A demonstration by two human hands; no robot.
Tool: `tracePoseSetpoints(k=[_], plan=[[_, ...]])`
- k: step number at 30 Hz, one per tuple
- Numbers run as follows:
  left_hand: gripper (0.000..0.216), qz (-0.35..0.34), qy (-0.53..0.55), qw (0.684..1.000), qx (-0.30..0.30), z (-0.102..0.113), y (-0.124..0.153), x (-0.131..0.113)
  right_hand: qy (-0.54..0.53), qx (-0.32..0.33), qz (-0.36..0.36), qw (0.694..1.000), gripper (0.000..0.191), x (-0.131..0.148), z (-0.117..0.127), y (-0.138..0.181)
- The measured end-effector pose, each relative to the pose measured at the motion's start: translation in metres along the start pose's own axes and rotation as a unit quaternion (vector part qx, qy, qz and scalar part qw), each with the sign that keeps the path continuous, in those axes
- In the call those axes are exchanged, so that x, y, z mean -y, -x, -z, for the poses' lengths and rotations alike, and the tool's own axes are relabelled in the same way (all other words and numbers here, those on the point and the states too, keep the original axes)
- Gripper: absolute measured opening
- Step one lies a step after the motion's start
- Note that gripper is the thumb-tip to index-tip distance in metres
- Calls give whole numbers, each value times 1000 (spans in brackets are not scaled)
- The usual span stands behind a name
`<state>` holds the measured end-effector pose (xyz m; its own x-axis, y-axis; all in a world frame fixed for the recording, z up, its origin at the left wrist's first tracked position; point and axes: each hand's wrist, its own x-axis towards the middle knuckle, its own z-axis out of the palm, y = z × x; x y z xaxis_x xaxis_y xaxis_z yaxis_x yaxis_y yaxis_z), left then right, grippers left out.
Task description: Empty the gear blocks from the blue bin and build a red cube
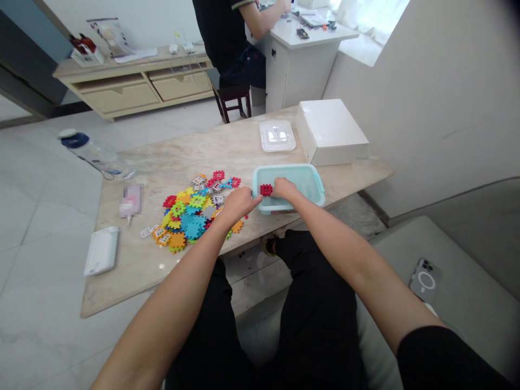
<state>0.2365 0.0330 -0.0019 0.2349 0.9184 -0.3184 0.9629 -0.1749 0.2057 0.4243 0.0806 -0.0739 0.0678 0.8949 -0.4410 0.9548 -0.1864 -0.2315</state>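
Note:
A light teal plastic tub [316, 189] stands near the front edge of the table. My left hand [239, 205] is closed at the tub's left rim, its thumb on the edge; its other fingers are mostly hidden. Inside the tub, my right hand [285, 188] is closed with its fingertips at a red toothed plastic building piece [266, 190], near the left wall. To the left of the tub lies a loose pile of colourful interlocking building pieces [193, 225], in blue, yellow, orange, green, red and grey. My left forearm passes in front of the pile's right side.
Behind the tub are a clear lid [277, 135] and a white box [333, 130]. A water bottle [99, 157], a blurred-out phone-like item [131, 201] and a white power bank [101, 250] are at the left. Another person [227, 40] sits at a far desk.

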Motion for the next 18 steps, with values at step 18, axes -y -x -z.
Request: tracePoseSetpoints(k=[18], plan=[[74,-32,100,994,-7,1,21,3,-215,-117,41,969,38,-16,50,60]])
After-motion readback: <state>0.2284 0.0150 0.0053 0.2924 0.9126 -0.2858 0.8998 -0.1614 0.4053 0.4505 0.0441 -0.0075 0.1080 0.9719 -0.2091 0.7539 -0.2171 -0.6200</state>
